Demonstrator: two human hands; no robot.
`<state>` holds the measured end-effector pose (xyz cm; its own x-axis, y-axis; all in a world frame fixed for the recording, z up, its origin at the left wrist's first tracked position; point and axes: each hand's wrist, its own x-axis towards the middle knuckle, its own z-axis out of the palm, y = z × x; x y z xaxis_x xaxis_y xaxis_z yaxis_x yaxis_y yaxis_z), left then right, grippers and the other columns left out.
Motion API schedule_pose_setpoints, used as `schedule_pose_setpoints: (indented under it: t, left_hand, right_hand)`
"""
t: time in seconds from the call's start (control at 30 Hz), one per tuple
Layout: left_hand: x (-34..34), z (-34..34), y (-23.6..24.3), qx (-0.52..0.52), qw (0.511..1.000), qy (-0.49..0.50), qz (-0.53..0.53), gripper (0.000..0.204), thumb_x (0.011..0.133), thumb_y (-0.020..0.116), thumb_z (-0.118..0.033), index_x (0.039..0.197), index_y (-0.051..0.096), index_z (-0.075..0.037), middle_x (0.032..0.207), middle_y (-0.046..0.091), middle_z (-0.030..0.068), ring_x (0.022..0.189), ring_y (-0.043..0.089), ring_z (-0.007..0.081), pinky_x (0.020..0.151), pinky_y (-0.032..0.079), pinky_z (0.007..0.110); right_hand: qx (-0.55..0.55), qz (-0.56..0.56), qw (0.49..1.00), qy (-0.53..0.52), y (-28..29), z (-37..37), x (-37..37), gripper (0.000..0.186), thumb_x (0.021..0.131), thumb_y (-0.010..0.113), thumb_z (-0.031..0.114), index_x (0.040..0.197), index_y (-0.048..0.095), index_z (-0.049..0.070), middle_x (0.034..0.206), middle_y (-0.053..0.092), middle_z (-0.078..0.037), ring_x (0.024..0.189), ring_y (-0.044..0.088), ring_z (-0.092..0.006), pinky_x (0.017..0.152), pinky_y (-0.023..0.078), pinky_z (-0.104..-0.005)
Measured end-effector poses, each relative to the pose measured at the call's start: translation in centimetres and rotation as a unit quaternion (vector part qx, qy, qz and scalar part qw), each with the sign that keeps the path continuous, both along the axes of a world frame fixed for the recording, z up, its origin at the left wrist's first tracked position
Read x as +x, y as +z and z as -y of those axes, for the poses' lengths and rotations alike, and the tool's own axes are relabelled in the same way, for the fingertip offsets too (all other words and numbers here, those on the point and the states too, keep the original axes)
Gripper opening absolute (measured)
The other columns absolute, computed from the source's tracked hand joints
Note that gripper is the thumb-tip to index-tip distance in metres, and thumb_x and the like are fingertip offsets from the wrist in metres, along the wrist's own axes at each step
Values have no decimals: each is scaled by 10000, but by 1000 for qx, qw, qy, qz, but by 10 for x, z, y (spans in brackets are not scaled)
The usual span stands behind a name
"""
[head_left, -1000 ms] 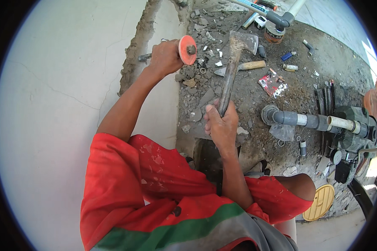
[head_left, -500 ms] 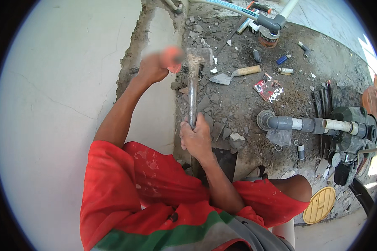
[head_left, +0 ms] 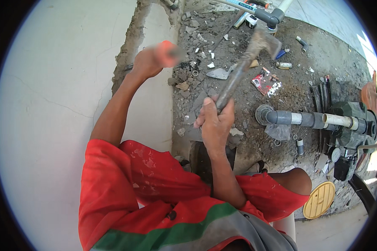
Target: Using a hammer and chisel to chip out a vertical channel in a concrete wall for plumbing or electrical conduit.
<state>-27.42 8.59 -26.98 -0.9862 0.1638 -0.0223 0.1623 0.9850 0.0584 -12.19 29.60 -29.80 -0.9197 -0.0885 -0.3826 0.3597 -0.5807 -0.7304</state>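
Note:
At the broken edge of the white wall (head_left: 50, 79), my left hand (head_left: 144, 65) is closed round a chisel (head_left: 166, 52) with an orange guard. Its struck end faces right and is blurred; most of its shaft is hidden by the hand. A rough chipped groove (head_left: 123, 56) runs along the wall there. My right hand (head_left: 215, 125) grips the lower handle of a worn hammer (head_left: 236, 73). The hammer head is up and to the right, apart from the chisel, over a trowel (head_left: 218, 73) lying on the ground.
Rubble (head_left: 192, 31) covers the ground beside the wall. A grey pipe (head_left: 282, 117) joins a green pump (head_left: 347, 138) at the right. Beyond my hands stand a hose and pipe tee (head_left: 272, 19). A red packet (head_left: 264, 81), a yellow round cover (head_left: 319, 200) and loose fittings lie around.
My right hand has swung the hammer away from the chisel, to the right, tilting it. My left hand keeps its hold near the groove. The view has shifted slightly.

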Motion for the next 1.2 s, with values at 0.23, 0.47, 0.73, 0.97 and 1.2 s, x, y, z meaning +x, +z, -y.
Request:
schedule_pose_setpoints:
  t: [0.23, 0.47, 0.73, 0.97, 1.2]
  left_hand:
    - [-2, -14, -11, -2, 999, -41, 21, 124, 753, 584, -121, 864, 637, -106, 782, 655, 167, 772, 616, 384, 670, 483, 459]
    - [-5, -12, -3, -19, 1000, 1, 11, 119, 759, 596, -157, 853, 636, -95, 787, 662, 162, 773, 629, 379, 676, 494, 459]
    - [-7, -19, -15, -161, 987, -13, 10, 252, 780, 670, -316, 889, 640, -91, 793, 679, 123, 740, 656, 345, 622, 476, 484]
    - [21, -44, -7, -119, 967, -194, -114, 254, 718, 728, -330, 862, 635, -144, 763, 640, 47, 681, 616, 279, 568, 424, 409]
    - [0, 1, -10, -48, 988, -123, -85, 160, 745, 677, -216, 823, 621, -87, 797, 655, 105, 729, 615, 361, 625, 494, 463]
  right_hand:
    - [322, -138, 929, 115, -54, 63, 35, 257, 865, 593, 105, 963, 394, -26, 654, 533, -119, 567, 580, -143, 542, 477, -341]
    - [-83, -15, 943, -323, 2, 5, -9, 139, 916, 520, 74, 975, 404, 24, 682, 519, -67, 474, 534, -171, 492, 523, -347]
    - [95, -43, 988, 116, -33, 42, 41, 169, 832, 533, 56, 921, 411, -21, 593, 509, -121, 518, 583, -219, 495, 469, -381]
    - [2, 6, 999, -50, -18, 0, 6, 162, 879, 546, 82, 965, 430, 9, 661, 520, -30, 481, 529, -106, 416, 428, -253]
    - [-56, -60, 977, -196, 24, -19, 8, 177, 937, 502, 113, 1032, 392, 12, 744, 505, -56, 494, 473, -106, 435, 451, -272]
